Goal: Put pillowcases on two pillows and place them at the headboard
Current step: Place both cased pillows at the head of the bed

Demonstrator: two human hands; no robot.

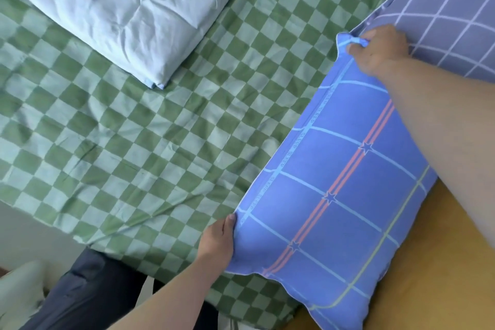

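Note:
A pillow in a bright blue checked pillowcase (348, 182) with red stripes and stars lies at the right side of the bed, against a yellow-brown headboard surface (434, 276). My left hand (218, 242) grips its near corner. My right hand (380, 48) pinches its far corner, where the fabric bunches. Beyond it lies a second pillow in a purple-grey pillowcase (450, 16) with thin pale grid lines, touching the blue one's far end.
A green and pale checked sheet (150, 142) covers the bed. A folded pale blue quilt (120, 5) lies at the upper left. My dark trousers (88, 295) show at the bed's near edge, with something white (21, 289) at the bottom left.

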